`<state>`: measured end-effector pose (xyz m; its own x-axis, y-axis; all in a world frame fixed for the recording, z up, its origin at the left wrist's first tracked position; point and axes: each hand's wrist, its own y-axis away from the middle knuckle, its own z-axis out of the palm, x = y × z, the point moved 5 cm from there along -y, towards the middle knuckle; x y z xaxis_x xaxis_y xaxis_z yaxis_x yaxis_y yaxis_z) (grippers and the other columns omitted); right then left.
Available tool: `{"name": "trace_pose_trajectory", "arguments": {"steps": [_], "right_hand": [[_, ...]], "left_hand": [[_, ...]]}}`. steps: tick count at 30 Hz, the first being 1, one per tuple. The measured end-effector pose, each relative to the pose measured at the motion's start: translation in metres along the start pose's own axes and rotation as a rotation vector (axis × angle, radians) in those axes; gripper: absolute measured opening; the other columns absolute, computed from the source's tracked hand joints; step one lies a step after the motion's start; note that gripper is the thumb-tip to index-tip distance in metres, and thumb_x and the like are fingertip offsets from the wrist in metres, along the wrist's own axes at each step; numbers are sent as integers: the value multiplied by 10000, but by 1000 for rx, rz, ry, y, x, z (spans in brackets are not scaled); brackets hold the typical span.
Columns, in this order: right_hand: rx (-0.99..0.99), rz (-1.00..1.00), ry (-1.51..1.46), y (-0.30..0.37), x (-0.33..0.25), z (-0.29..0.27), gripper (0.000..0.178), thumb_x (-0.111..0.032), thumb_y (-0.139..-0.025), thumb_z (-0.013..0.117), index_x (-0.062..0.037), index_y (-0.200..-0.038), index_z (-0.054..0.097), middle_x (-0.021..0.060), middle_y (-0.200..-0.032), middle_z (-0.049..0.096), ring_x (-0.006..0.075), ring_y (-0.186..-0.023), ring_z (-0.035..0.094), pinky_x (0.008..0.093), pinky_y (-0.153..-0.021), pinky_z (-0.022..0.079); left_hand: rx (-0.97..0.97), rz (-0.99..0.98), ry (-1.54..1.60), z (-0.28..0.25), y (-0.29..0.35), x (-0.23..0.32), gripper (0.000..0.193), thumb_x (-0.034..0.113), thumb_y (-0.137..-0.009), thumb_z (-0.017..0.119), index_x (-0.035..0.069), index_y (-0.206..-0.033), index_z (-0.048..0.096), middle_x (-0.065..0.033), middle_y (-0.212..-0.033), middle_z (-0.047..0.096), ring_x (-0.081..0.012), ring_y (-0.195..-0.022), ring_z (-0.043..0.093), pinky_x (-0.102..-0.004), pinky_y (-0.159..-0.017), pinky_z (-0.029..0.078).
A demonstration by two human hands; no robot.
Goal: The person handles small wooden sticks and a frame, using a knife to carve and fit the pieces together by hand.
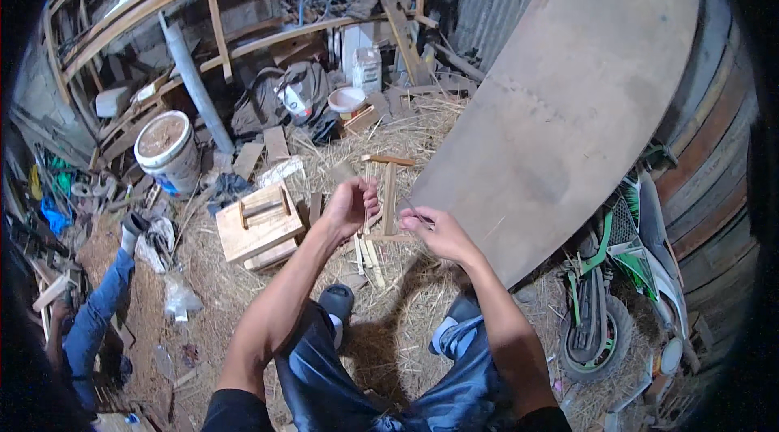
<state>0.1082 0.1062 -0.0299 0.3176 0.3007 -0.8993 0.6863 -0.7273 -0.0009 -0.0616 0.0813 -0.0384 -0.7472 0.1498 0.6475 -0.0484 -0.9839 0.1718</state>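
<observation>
A small I-shaped wooden frame (389, 198), with a bar across each end, is between my two hands. I cannot tell whether it hangs in the air or stands on the straw. My left hand (351, 206) is at its left side, fingers curled, near thin pale strands that run along the frame; what the fingers hold is hidden. On the other side, my right hand (438, 233) pinches a thin dark piece by the frame's lower end, too small to name.
A wooden box with a handle (261, 225) sits on the straw at left, near a white bucket (166, 152). A large board (560, 107) leans at right above a green-and-white motorbike (604, 302). Another person's leg (101, 310) reaches in at far left.
</observation>
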Motion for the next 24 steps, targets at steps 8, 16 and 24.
{"name": "trace_pose_trajectory", "arguments": {"steps": [8,16,24], "right_hand": [[-87,61,81,-39,69,75,341,-272,-817,609,-21,-1047,606,159,-944,632,264,-897,595,348,-821,438],[-219,383,-426,-75,123,152,261,-210,-884,534,-29,-1065,583,-15,-687,508,84,-548,445,237,-451,351],[-261,653,-387,-34,202,228,265,-296,-909,510,-36,-960,535,-39,-626,425,55,-503,396,209,-397,306]], "left_hand": [[311,-21,-812,-58,11,6,156,46,-807,528,5,-951,572,-70,-815,585,-140,-680,558,-267,-617,462],[261,2,-840,-162,28,-22,191,64,-888,485,35,-1051,580,-30,-834,567,-117,-755,526,-274,-672,447],[313,-150,9,-245,40,-141,192,64,-923,422,34,-1092,508,-54,-971,534,-135,-861,562,-252,-803,516]]}}
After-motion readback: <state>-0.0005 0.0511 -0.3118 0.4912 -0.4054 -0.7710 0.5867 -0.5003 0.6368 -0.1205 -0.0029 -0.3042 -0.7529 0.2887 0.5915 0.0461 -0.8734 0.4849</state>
